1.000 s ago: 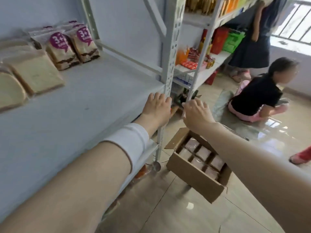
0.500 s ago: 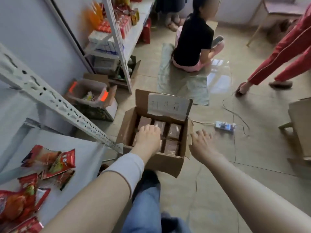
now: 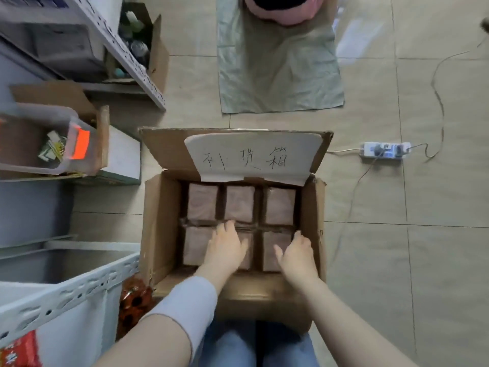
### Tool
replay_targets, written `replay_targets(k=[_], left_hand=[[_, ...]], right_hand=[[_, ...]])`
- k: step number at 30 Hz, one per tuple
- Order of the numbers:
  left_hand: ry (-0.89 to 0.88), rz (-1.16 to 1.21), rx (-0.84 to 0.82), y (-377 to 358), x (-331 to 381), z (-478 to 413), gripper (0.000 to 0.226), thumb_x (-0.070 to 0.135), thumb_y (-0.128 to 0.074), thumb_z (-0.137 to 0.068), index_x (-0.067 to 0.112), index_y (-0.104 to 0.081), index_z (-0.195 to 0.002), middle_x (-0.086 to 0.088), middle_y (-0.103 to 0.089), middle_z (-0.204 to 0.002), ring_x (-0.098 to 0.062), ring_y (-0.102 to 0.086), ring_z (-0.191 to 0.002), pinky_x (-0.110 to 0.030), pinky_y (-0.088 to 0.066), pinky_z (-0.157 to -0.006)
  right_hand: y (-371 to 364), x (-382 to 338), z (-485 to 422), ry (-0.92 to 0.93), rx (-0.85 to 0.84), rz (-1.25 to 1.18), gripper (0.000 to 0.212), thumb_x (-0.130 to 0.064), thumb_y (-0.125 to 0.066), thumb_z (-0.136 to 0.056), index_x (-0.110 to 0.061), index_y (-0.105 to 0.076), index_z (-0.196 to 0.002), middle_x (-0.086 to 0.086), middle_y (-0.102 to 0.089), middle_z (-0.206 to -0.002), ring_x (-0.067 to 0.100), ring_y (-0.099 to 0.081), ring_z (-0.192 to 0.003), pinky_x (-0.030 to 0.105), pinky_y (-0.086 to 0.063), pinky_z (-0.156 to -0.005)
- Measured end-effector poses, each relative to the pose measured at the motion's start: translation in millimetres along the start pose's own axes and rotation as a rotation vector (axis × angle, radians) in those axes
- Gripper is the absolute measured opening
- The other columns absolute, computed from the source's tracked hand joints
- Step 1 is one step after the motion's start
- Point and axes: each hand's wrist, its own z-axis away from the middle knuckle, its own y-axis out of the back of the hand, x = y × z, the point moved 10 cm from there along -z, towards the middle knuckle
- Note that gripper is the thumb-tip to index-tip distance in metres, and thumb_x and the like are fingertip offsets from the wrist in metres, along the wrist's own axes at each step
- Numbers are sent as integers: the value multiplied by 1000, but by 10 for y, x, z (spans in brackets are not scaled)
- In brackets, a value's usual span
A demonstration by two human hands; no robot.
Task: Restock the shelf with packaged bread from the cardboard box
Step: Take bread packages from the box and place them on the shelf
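Reaching down into the open cardboard box (image 3: pixel 156 221) with both hands. Laying the left hand (image 3: pixel 225 251) palm down on the middle bread pack (image 3: pixel 247 254) of the near row, with fingers straight and close together, gripping nothing. Spreading the right hand (image 3: pixel 297 256) over the right bread pack (image 3: pixel 272 238) next to it, thumb held wide toward the left hand, fingers bent down at the far right corner by the box wall. Cannot tell whether pinching that pack or only touching it.

Just left of the left hand, touching nothing: the left bread pack (image 3: pixel 194 245). Just beyond both sets of fingertips, across a dark gap: a far row of three packs (image 3: pixel 239 203), all lying flat and brown. Farther out past those, standing open: the box flap (image 3: pixel 164 152) with a handwritten paper label (image 3: pixel 254 154).

Behind the wrists, under the box's near wall: blue jeans (image 3: pixel 232 345). Well left of the left forearm: the grey metal shelf (image 3: pixel 66 290). Well out to the right of the right hand, on the tiled floor: a white power strip (image 3: pixel 385 150).
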Motion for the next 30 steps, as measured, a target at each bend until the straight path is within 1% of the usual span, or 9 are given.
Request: replay_targets(k=[5,9,14,18,21,23,25,27,30], left_hand=[[138,260,129,-336,-222,-1173,71,22,-56,-89,4,-13,-143,-21,-26,-145,-34,-27,-135,-39,-25,-112],[133,342,288,-339,-292,-1466,74,18,-61,-86,-1,-16,-141,-23,-31,-142,-33,-27,-133,-36,-22,-110],[186,342,374,-259,-340,-1524,87,28,-76,-71,-4,-26,-135,-24,-42,-132,-36,-39,-123,-36,-31,-102],[210,373,289,-264,-382,-1604,74,37,-81,-62,4,-48,-119,-19,-51,-118,-33,-46,-114,-32,-40,-95],[183,430,248,-254,-369,-1622,68,31,-80,-65,4,-47,-117,-19,-52,-118,-33,-50,-111,-32,-44,-93],[163,491,257,-209,-360,-1559,66,27,-79,-67,0,-46,-117,-19,-57,-117,-32,-54,-111,-34,-45,-92],[167,579,253,-166,-356,-1427,66,26,-78,-70,1,-43,-120,-17,-57,-121,-30,-54,-114,-30,-43,-91],[214,648,243,-127,-402,-1211,69,30,-76,-71,6,-39,-124,-13,-56,-121,-27,-53,-114,-27,-40,-88],[231,757,254,-3,-469,-738,65,33,-76,-72,6,-40,-119,-6,-55,-108,-25,-55,-106,-30,-44,-87]], right_hand=[[-305,58,-1132,-130,143,-34,76,-33,-47,-93,2,-4,-145,22,-31,-143,35,-36,-130,40,-30,-106],[-433,23,-1290,-136,253,80,67,-33,-50,-93,3,-18,-140,24,-37,-136,38,-39,-124,39,-31,-103],[-299,-44,-1236,-125,355,-72,78,-36,-72,-74,-7,-29,-131,23,-52,-124,38,-43,-114,41,-33,-94],[-235,-9,-1234,-160,313,-103,85,-49,-75,-67,-3,-37,-129,19,-53,-126,36,-44,-118,41,-35,-95],[-268,-62,-1279,-114,192,-129,80,-56,-71,-67,-2,-48,-122,18,-54,-124,35,-46,-118,40,-38,-100],[-326,-22,-1237,-118,87,-330,76,-51,-71,-71,-6,-45,-127,15,-55,-126,33,-50,-118,43,-42,-100],[-352,80,-1077,-153,-2,-595,66,-43,-71,-74,-9,-46,-125,9,-59,-118,25,-60,-101,34,-54,-77],[-361,182,-817,-168,-81,-762,53,-38,-71,-77,-11,-50,-118,5,-61,-108,16,-61,-83,19,-49,-50],[-275,366,-358,-127,-109,-746,39,-38,-68,-79,-14,-51,-105,-1,-60,-95,9,-56,-70,15,-40,-47]])
